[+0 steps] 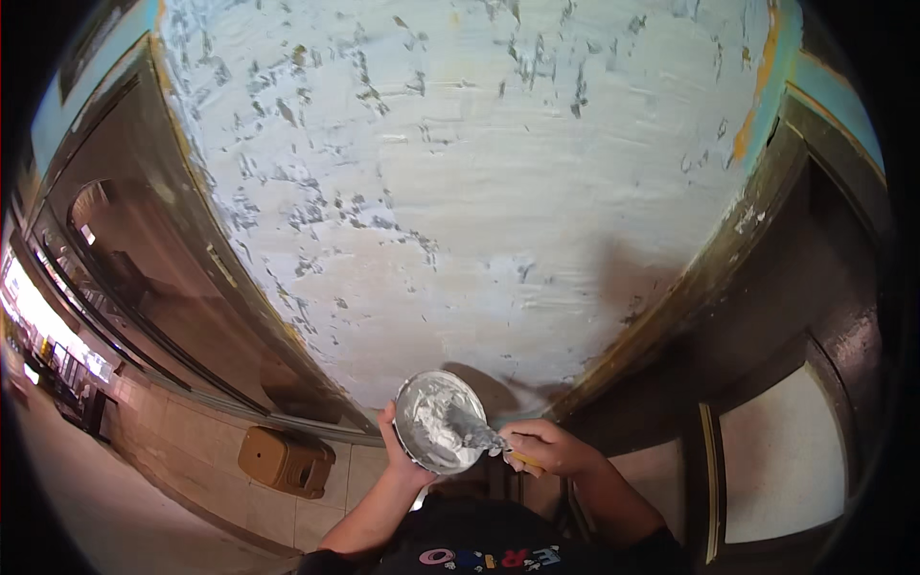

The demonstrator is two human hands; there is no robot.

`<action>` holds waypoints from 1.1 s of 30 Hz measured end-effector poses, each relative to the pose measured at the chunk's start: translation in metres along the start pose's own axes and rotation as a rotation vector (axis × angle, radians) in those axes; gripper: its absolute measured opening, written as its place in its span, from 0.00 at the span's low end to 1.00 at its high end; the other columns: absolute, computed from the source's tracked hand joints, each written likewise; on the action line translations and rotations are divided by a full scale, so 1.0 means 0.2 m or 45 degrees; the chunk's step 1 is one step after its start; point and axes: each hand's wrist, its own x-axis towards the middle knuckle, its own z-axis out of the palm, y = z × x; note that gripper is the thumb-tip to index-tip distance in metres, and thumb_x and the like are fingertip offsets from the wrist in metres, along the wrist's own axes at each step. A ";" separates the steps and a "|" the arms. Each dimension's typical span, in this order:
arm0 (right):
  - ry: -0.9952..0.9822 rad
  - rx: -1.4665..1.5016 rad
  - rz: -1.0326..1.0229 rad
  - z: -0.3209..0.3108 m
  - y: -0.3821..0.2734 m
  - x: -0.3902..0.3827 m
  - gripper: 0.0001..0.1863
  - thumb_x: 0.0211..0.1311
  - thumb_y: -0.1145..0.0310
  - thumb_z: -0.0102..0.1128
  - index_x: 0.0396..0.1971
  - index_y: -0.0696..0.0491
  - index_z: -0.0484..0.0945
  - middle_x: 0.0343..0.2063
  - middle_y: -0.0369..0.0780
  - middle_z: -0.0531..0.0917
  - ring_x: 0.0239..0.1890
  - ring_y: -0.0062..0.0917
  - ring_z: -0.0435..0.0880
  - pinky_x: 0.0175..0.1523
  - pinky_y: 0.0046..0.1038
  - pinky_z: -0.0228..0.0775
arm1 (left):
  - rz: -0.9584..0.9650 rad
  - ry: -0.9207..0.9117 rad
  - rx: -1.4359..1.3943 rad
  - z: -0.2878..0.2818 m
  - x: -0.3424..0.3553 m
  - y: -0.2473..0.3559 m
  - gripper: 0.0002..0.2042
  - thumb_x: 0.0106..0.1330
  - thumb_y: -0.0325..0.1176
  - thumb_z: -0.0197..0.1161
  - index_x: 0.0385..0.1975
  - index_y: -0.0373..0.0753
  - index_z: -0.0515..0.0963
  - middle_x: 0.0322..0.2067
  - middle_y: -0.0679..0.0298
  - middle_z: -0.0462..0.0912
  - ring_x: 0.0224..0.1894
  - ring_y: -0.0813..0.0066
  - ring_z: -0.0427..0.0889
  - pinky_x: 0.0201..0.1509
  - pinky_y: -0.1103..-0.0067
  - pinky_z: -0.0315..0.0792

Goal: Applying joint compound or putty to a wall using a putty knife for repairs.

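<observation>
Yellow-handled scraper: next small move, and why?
Probably scoop up some white paste with the scraper: the right hand grips it, blade at the bowl that the left hand holds, and the wall shows many dark patches.

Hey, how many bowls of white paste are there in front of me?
1. The bowl is in your left hand, below the patchy wall; your right hand holds a scraper over it. Dark areas may hide others.
</observation>
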 end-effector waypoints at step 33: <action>1.198 -2.911 -1.269 0.16 -1.03 0.25 0.13 0.57 0.61 0.62 0.42 0.30 0.82 0.20 0.29 0.70 0.22 0.22 0.70 0.25 0.26 0.58 | 0.007 -0.149 -0.125 -0.31 -0.03 0.18 0.41 0.53 0.67 0.50 0.60 0.41 0.67 0.55 0.53 0.73 0.55 0.52 0.74 0.58 0.56 0.69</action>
